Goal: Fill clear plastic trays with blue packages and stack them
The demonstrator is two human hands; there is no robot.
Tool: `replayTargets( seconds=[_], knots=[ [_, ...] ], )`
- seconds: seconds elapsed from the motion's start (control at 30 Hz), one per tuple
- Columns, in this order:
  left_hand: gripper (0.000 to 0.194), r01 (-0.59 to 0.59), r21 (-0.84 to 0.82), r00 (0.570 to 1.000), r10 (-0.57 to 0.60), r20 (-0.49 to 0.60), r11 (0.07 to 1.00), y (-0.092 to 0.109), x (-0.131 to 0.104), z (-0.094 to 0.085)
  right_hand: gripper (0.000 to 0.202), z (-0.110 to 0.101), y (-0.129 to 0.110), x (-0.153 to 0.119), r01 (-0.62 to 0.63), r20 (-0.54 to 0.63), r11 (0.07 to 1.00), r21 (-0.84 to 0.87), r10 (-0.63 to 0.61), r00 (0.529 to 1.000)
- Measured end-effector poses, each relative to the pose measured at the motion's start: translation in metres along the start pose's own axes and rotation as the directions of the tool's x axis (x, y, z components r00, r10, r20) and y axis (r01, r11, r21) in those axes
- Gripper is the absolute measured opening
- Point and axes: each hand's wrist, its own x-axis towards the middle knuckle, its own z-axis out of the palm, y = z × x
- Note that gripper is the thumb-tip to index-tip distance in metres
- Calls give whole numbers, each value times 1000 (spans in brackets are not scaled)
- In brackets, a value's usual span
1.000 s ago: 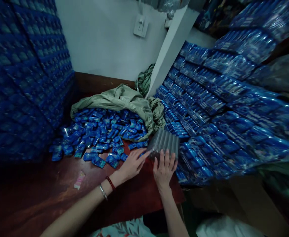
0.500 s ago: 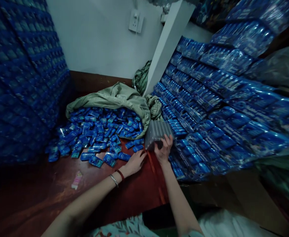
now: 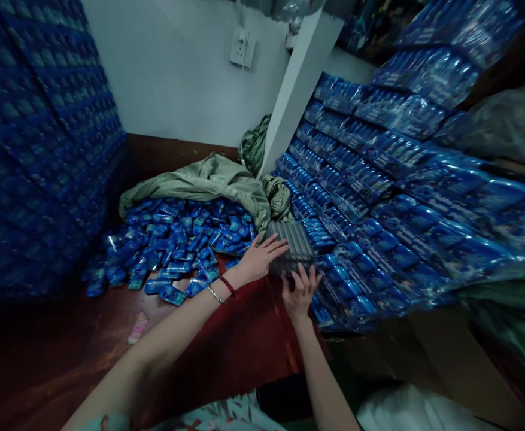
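A grey ribbed block (image 3: 293, 237), perhaps stacked plastic trays, sits on the dark red tabletop (image 3: 239, 335). My left hand (image 3: 260, 258) reaches over its left side with fingers stretched out, the tips at the ribs. At the block's front edge is my right hand (image 3: 300, 293), fingers apart and slightly bent, the tips touching or very near it. Whether either hand bears on the block is hard to tell. Left of it, many small blue packets (image 3: 176, 239) spill from a green cloth sack (image 3: 212, 173); my left hand hides a few of them.
Wrapped blue packs rise in a tall stack (image 3: 42, 137) on the left and in stepped rows (image 3: 406, 197) on the right. A white post (image 3: 296, 84) stands behind the block. A small pink wrapper (image 3: 138, 328) lies on the table. A socket (image 3: 242, 49) is on the wall.
My left hand has moved from the tabletop up and right onto the block's left side, its fingers straightening. My right hand has shifted slightly down along the front edge.
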Motion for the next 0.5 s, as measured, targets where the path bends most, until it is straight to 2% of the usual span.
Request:
replayTargets(
  seconds=[0.07, 0.17, 0.23, 0.27, 0.3, 0.33, 0.37, 0.4, 0.43, 0.47, 0.5],
  knots=[
    [74, 7, -7, 1000, -7, 21, 1000, 1, 0, -3, 17, -21, -6, -9, 20, -13, 999, -48, -21, 1000],
    [79, -5, -67, 1000, 5, -8, 998, 8, -13, -2, 12, -57, -18, -19, 11, 85, 1000, 12, -12, 996],
    [79, 4, -153, 994, -20, -105, 988, 12, -31, -2, 7, -77, -32, -20, -103, 109, 986, 129, 89, 990],
    [78, 23, -208, 983, -59, -172, 978, 13, -45, -3, 7, -84, -41, -20, -219, 115, 957, 189, 200, 973],
    [76, 54, -267, 963, -122, -242, 962, 12, -62, -4, 12, -88, -51, -19, -365, 153, 898, 245, 336, 929],
    [72, 100, -324, 928, -205, -310, 941, 10, -82, -6, 20, -89, -63, -18, -522, 236, 801, 292, 468, 851],
    [67, 161, -378, 876, -308, -370, 912, 6, -103, -10, 29, -87, -76, -17, -665, 366, 675, 320, 559, 744],
    [60, 238, -429, 806, -424, -414, 872, 1, -127, -16, 36, -82, -91, -16, -776, 521, 542, 323, 582, 624],
    [52, 322, -474, 719, -537, -441, 820, -6, -151, -23, 40, -76, -106, -16, -849, 672, 432, 304, 534, 513],
    [45, 416, -517, 615, -650, -446, 748, -14, -176, -30, 41, -67, -122, -16, -888, 788, 368, 276, 442, 428],
    [40, 497, -554, 520, -740, -427, 668, -22, -200, -39, 40, -58, -137, -17, -902, 860, 354, 247, 349, 372]
  ],
)
